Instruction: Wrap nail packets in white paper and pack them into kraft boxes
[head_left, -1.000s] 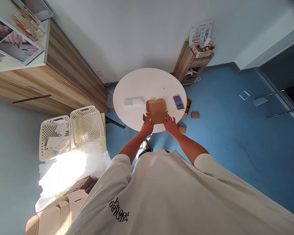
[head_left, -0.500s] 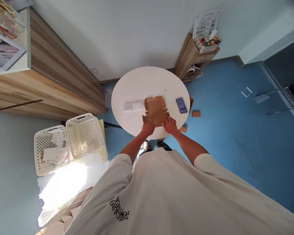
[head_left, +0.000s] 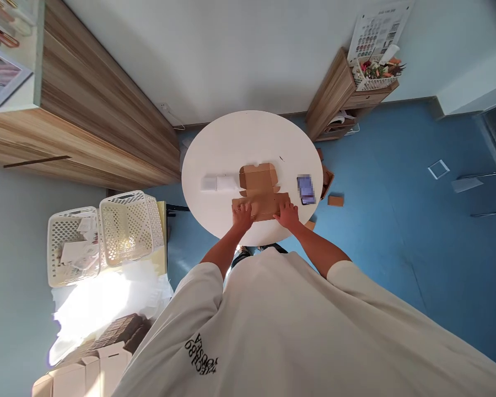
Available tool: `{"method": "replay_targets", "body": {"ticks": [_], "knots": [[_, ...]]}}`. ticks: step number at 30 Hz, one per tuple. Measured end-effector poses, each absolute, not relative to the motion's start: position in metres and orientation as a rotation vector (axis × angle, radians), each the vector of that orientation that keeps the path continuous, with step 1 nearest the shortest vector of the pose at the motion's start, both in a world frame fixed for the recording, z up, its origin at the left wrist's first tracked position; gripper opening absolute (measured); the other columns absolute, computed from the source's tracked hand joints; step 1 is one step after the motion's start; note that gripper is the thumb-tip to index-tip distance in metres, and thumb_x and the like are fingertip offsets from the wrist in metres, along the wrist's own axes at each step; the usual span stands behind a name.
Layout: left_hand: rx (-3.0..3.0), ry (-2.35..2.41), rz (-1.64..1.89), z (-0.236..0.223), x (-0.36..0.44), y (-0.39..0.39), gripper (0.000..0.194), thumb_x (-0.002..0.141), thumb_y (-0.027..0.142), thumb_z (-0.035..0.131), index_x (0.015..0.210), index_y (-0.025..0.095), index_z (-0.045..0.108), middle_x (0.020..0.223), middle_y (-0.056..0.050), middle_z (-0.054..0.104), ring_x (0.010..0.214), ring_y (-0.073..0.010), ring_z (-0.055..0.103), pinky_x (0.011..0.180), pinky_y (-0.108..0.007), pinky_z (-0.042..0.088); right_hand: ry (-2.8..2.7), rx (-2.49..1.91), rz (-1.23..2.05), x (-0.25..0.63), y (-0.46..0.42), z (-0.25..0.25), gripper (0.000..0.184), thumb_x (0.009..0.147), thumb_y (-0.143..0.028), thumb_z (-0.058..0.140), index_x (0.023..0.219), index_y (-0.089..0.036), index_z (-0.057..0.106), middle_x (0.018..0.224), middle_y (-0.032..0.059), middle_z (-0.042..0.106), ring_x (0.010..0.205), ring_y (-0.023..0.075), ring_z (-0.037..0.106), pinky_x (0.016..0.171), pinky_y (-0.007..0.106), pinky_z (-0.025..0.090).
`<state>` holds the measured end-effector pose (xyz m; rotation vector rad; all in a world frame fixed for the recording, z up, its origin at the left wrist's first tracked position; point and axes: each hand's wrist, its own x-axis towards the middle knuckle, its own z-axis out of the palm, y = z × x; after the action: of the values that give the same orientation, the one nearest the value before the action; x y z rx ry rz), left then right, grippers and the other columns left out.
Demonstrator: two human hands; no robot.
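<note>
Moved since the earlier frame: left hand [head_left: 242, 216] a bit farther out from right hand [head_left: 288, 214], with the near side flaps of the flat brown cardboard box sheet [head_left: 259, 182] spread wider. Seen now lying open on the round white table [head_left: 248, 132], close to the near rim, and not folded into a box.

On the left, fingers a little apart, laid on top of the near left flap. On the right, fingers spread too, down on the near right flap, with thumb pointing in. Not pinching with either, as far as can be seen.

To the left of the cardboard, 2 pale, flat packets [head_left: 226, 183], side by side. To the right, 1 blurred blue-purple flat thing [head_left: 306, 189], well apart from the sheet. Also on the floor, 1 small brown block-like box [head_left: 335, 200].

Could go wrong from here: by pushing too hard on just 1 side, could bend a flap off its fold line. By tugging at the thin slits, could rip the card. By dragging too near the rim, could slip off the edge, or end up crooked.
</note>
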<state>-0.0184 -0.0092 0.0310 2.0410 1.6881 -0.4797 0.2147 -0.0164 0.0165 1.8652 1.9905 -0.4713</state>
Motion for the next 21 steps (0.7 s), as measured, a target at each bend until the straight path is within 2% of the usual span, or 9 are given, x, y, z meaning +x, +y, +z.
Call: {"method": "replay_targets", "body": {"ticks": [3,8,15,18,21], "knots": [[2.042,1.695,-0.528,0.031,-0.014,-0.006,0.077,0.100,0.040,0.062,0.168,0.019,0.034,0.163,-0.029,0.042,0.145,-0.0441,0.048,0.111,-0.056,0.043,2.047,1.832,-0.462,0.223,-0.013,0.011,0.082,0.102,-0.051,0.055,0.169,-0.012,0.029,0.156,0.0296,0.046,0.132,0.0404,0.050,0.110,0.051,0.036],[2.047,1.741,-0.522,0.025,-0.013,-0.001,0.080,0.099,0.041,0.066,0.170,0.026,0.031,0.168,-0.026,0.038,0.153,-0.0427,0.040,0.113,-0.056,0.042,2.049,1.797,-0.444,0.223,-0.011,0.007,0.079,0.102,-0.049,0.055,0.171,-0.022,0.027,0.156,0.0266,0.045,0.130,0.0400,0.049,0.108,0.052,0.036],[2.031,1.656,-0.477,0.025,-0.024,0.010,0.079,0.099,0.032,0.061,0.170,0.021,0.029,0.170,-0.026,0.033,0.156,-0.0426,0.036,0.115,-0.056,0.042,1.953,1.817,-0.450,0.212,-0.008,0.012,0.078,0.105,-0.048,0.051,0.172,-0.021,0.023,0.162,0.0274,0.038,0.135,0.0400,0.046,0.108,0.050,0.037],[2.056,1.607,-0.444,0.032,-0.037,0.016,0.063,0.099,0.026,0.056,0.160,0.017,0.044,0.161,-0.025,0.047,0.146,-0.0382,0.050,0.112,-0.050,0.045,1.948,1.849,-0.425,0.208,-0.009,0.017,0.074,0.105,-0.045,0.047,0.170,-0.016,0.026,0.162,0.0286,0.039,0.135,0.0407,0.046,0.108,0.052,0.036],[2.126,1.595,-0.372,0.040,-0.057,0.033,0.044,0.096,0.016,0.052,0.139,0.019,0.062,0.140,-0.019,0.064,0.127,-0.0311,0.064,0.107,-0.045,0.046,1.996,1.863,-0.398,0.203,-0.007,0.021,0.067,0.104,-0.038,0.042,0.165,-0.012,0.036,0.159,0.0280,0.044,0.136,0.0408,0.046,0.109,0.053,0.034]]}}
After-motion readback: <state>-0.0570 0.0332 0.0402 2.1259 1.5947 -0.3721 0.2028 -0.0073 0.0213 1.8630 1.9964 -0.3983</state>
